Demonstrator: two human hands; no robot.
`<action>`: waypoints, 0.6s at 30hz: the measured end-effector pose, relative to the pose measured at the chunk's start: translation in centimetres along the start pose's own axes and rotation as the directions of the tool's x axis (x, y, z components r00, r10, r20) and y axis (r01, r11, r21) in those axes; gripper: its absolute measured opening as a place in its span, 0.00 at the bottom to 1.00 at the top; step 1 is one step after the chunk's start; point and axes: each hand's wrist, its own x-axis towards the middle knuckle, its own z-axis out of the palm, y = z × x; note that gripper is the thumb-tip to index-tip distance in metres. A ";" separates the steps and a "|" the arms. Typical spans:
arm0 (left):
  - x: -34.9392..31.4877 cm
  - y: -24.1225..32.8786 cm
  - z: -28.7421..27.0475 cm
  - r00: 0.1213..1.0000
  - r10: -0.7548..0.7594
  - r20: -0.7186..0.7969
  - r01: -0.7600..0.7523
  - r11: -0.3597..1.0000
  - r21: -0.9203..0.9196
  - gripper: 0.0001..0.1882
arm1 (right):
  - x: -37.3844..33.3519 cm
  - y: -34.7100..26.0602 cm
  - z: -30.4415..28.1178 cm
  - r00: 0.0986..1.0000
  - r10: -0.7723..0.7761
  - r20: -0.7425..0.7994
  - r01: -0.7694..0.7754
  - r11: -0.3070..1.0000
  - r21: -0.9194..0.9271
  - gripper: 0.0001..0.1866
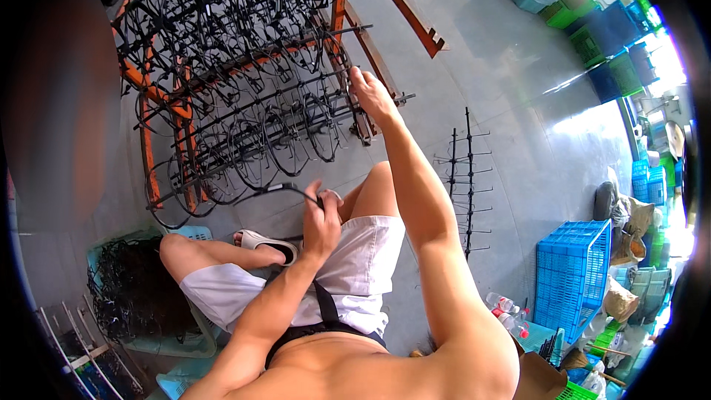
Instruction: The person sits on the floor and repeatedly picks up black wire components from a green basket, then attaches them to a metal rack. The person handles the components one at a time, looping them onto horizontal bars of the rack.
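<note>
Smooth grey concrete-like floor (511, 148) spread all round, glossy, with bright reflections farther off. Nearest, creased white shorts (363, 252) covered the seated person's lap. Left hand (323, 226) hung above it, fingers closed round a thin, flexible black cord (278, 187) that curved leftward toward the rack. At left, a pale blue-green plastic basket (159, 346) held a tangle of fine black strands (141, 289). To the right lay clear bottles (503, 304) and a latticed blue crate (552, 274); beyond, slim black rods (469, 178) with short side prongs. Right hand (370, 96) reached to the rack's edge; its grip could not be determined. Behind stood the orange metal rack (148, 89), crowded with wiry black loops. A dark blur obstructed the view at upper left. Farthest: stacked green and blue crates (586, 46).
</note>
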 end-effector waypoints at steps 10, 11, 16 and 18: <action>-6.6 7.2 -5.6 0.789 -0.213 0.577 0.137 0.975 0.173 0.04 | -17.3 2.8 -3.9 0.825 -0.555 -0.109 0.416 0.726 -0.547 0.19; -6.9 9.0 -4.8 0.730 -0.309 0.610 0.240 0.951 0.194 0.05 | -20.5 0.5 -3.8 0.937 -0.341 -0.076 0.320 0.926 -0.199 0.17; -6.1 5.7 -1.6 0.851 0.084 0.519 -0.118 0.992 0.034 0.09 | -30.1 -3.1 0.4 0.991 0.130 0.028 -0.120 0.790 0.602 0.24; -6.6 9.1 -0.4 0.775 -0.152 0.614 0.028 0.978 0.206 0.12 | -29.8 -2.2 -0.3 0.927 -0.077 -0.368 0.110 0.991 0.069 0.28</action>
